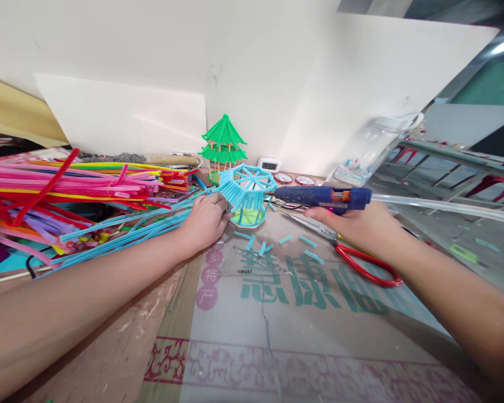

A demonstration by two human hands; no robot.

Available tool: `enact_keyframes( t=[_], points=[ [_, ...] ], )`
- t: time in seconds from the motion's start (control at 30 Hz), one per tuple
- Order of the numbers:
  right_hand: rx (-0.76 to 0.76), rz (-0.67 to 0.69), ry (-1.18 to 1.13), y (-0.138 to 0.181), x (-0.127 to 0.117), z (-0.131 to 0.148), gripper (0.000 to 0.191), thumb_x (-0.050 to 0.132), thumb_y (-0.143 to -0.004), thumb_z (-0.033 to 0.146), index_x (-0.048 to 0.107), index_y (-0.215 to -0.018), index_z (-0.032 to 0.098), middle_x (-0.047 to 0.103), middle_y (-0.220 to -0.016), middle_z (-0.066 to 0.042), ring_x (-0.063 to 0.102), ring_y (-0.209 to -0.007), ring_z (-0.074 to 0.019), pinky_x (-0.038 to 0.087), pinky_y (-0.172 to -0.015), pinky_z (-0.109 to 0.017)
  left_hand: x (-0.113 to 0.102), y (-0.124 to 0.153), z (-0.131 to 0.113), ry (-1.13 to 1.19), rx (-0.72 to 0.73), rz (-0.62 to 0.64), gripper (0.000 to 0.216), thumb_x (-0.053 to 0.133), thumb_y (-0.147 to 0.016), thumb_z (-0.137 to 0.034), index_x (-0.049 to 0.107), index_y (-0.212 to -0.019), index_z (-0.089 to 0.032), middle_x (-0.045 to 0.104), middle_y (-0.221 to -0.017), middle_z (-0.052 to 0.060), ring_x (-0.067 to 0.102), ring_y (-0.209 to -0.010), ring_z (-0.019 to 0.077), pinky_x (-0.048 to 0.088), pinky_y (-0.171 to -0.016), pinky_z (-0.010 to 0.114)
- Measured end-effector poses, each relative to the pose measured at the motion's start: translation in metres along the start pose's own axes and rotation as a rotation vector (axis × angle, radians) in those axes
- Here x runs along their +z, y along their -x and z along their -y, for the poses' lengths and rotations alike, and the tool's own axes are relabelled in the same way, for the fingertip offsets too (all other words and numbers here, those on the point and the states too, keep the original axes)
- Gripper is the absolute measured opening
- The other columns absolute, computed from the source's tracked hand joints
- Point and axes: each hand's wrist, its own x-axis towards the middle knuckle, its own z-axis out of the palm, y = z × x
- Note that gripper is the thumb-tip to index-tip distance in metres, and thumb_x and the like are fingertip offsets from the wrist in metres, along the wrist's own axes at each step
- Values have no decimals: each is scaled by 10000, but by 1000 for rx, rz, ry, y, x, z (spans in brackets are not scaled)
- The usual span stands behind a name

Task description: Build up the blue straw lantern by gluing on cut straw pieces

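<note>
A small pavilion model [246, 196], covered in light blue pipe cleaners over a green base, stands on the table. At its left side my left hand [208, 219] is closed with bent fingers against it; the fingertips are partly hidden. Long blue pipe cleaners [130, 232] run from beside that hand toward the left. In my right hand [361, 221] is a dark blue hot glue gun [306, 196], its nozzle pointing left at the model's right edge. Short blue pipe-cleaner pieces [285, 239] lie scattered in front of the model.
Red-handled scissors [369, 267] lie under my right forearm. Behind stand a green pagoda model [224, 151], a small digital timer [269, 164] and a clear plastic bottle [372, 151]. Colourful pipe cleaners [67, 187] are heaped at left. Printed cardboard [243, 330] covers the tabletop.
</note>
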Motion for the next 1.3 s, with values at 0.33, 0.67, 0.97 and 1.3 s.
enact_keyframes(
  t=[0.33,0.67,0.97,1.3],
  points=[
    [-8,-45,-29,-2,1,-1,326,712,-747,540,736,-910,259,774,-976,-25,718,-949,-329,592,-836,-446,0,-1,1,-16,11,6,214,461,-939,-265,635,-916,-143,638,-964,128,584,-996,295,427,-922,456],
    [14,-2,-1,0,0,0,347,693,-781,503,732,-997,235,771,-1024,-22,715,-955,-286,582,-852,-423,0,-1,0,-13,0,-1,203,474,-940,-262,631,-884,-145,637,-928,125,599,-992,299,438,-914,448],
    [-5,9,30,0,0,1,326,693,-787,488,755,-985,237,779,-915,3,718,-824,-258,584,-765,-386,1,-1,1,-20,0,3,205,469,-942,-265,629,-889,-148,635,-923,124,599,-994,302,438,-919,454],
    [-38,21,4,0,2,-5,361,683,-798,489,741,-1070,260,778,-1001,9,728,-871,-266,594,-784,-399,1,0,2,-16,13,7,214,458,-938,-270,631,-913,-146,643,-969,130,588,-1006,301,437,-911,451]
  ],
)
